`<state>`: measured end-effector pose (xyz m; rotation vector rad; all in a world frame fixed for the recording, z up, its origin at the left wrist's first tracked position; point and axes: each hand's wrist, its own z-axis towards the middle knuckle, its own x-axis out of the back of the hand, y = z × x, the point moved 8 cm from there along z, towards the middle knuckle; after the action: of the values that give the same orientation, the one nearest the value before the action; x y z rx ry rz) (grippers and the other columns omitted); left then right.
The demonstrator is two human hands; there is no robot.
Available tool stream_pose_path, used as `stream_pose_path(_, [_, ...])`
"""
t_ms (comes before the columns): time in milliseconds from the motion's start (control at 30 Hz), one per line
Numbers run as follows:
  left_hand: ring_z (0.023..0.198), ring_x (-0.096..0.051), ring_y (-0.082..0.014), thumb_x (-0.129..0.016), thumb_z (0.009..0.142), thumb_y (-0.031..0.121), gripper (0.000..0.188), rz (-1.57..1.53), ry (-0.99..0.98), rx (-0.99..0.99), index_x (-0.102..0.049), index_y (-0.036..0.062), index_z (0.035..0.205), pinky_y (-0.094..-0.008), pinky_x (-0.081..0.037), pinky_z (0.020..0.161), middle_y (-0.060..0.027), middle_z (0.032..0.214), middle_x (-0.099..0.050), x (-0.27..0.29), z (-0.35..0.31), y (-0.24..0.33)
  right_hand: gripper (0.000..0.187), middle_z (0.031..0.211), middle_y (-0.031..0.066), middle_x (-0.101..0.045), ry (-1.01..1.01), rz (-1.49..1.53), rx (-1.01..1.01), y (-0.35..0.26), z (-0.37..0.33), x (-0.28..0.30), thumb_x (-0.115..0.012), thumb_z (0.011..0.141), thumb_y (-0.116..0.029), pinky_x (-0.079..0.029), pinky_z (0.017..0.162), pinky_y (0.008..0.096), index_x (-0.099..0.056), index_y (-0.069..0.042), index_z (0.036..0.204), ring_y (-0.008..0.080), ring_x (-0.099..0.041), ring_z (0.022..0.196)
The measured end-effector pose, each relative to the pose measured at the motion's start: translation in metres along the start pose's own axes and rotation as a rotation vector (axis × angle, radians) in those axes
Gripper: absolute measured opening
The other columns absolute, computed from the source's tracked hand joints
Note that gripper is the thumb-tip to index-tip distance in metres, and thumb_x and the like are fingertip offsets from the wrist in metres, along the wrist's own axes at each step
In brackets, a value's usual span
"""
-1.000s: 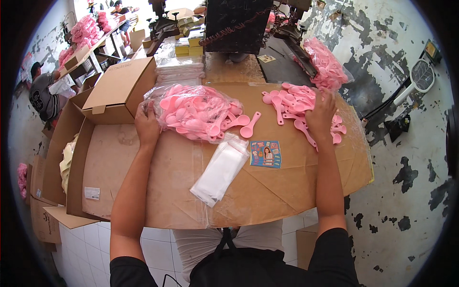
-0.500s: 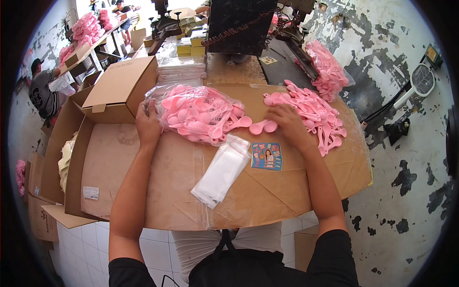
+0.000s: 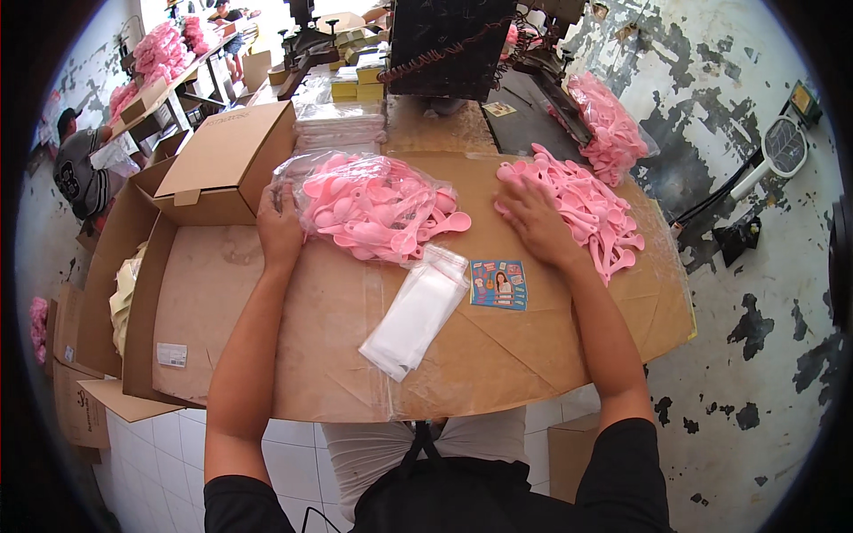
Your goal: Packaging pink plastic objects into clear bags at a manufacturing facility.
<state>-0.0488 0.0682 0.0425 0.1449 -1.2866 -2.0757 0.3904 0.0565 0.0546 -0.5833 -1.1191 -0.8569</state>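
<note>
Nearest you on the brown cardboard table cover [image 3: 498, 373], clear plastic sleeves [image 3: 413, 313] lie left of blue printed square cards [image 3: 498, 285]. Beyond, your left hand [image 3: 281, 229] touches the left side of a clear plastic bag [image 3: 291, 169] of pink plastic spoons [image 3: 373, 213]; whether it grips cannot be told. Your right hand [image 3: 538, 224], palm down and loosely spread, lies over the left edge of a loose pink spoon heap [image 3: 597, 206].

Left hand [image 3: 281, 231] points forward; right hand [image 3: 538, 224] palm-down, angled inward.
</note>
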Motion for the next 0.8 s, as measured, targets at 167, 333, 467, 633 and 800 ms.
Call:
stream_pose_path(167, [0.078,-0.063,-0.0229,-0.057,0.104,0.025,0.030,0.001,0.032,-0.014,-0.065,-0.0035,0.106,-0.0372,-0.049,0.074,-0.0141,0.087,-0.068,0.001,0.002,-0.005,0.039,0.152,0.0163,-0.046,0.285,-0.223,-0.065,-0.003,0.009,0.017,-0.051,0.101,-0.023,-0.025,0.120,0.0478,-0.058,-0.009,0.137,0.0352,-0.039,0.143])
stream_pose_path(333, [0.082,-0.065,-0.0251,-0.057,0.104,0.025,0.030,0.020,0.040,-0.030,-0.065,-0.0044,0.106,-0.0384,-0.050,0.077,-0.0164,0.091,-0.070,0.009,0.003,-0.009,0.042,0.125,0.0171,-0.063,0.072,0.359,0.007,-0.102,0.034,0.003,-0.064,0.091,-0.023,-0.040,0.105,0.0453,-0.060,-0.004,0.128,0.0342,-0.057,0.118])
stream_pose_path(467, [0.084,-0.065,-0.0259,-0.057,0.104,0.025,0.031,0.017,-0.002,0.009,-0.065,-0.0050,0.106,-0.0389,-0.050,0.078,-0.0173,0.092,-0.070,0.002,0.001,-0.003,0.043,0.120,0.0176,-0.064,0.105,0.316,-0.070,-0.092,0.048,-0.009,-0.068,0.087,-0.023,-0.041,0.103,0.0465,-0.061,-0.004,0.124,0.0341,-0.057,0.116])
stream_pose_path(633, [0.089,-0.067,-0.0276,-0.057,0.104,0.025,0.032,-0.015,-0.006,0.000,-0.064,-0.0056,0.108,-0.0394,-0.050,0.081,-0.0197,0.097,-0.071,-0.003,0.002,-0.005,0.033,0.109,0.0175,-0.068,0.207,0.148,0.119,-0.066,0.053,-0.020,-0.063,0.086,-0.019,-0.047,0.094,0.0450,-0.066,-0.004,0.116,0.0354,-0.060,0.108])
stream_pose_path(800, [0.090,-0.067,-0.0285,-0.057,0.104,0.024,0.031,0.008,0.007,-0.002,-0.064,-0.0058,0.109,-0.0396,-0.050,0.082,-0.0202,0.099,-0.071,0.006,0.002,-0.006,0.020,0.088,0.0203,-0.069,0.099,0.293,-0.172,-0.026,0.041,0.059,-0.060,0.084,-0.014,-0.051,0.085,0.0487,-0.074,-0.004,0.094,0.0371,-0.066,0.089])
